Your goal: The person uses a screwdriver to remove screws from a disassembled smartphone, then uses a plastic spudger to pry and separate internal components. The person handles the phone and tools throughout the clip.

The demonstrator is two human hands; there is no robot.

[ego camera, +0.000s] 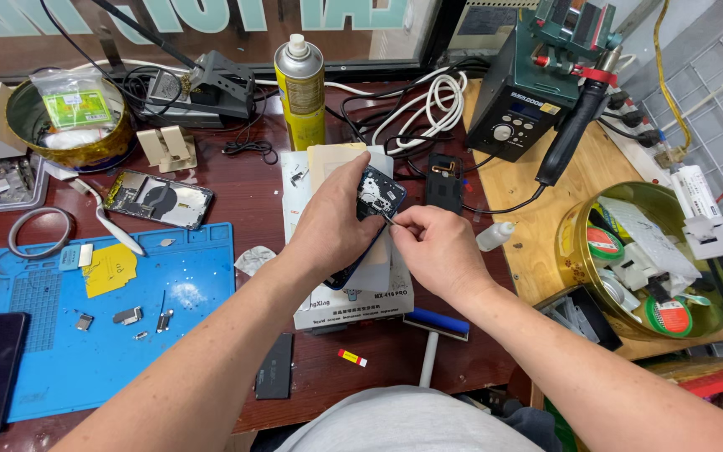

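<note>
At a crowded repair bench, a person's left hand (332,222) grips an opened phone (376,201) over a white box (353,303) — its long axis slanting from lower left to upper right, bared interior facing the camera. The right hand (438,251) pinches a thin tool (388,219), tip touching the phone's inner frame. Around them: a yellow spray can (299,90) behind, a second opened phone (158,198) and a blue work mat (85,335) strewn with small parts to the left, a soldering station (519,105) and a gold tin (642,259) of tape rolls to the right. The left hand's fingers hide much of the phone's lower half.
</note>
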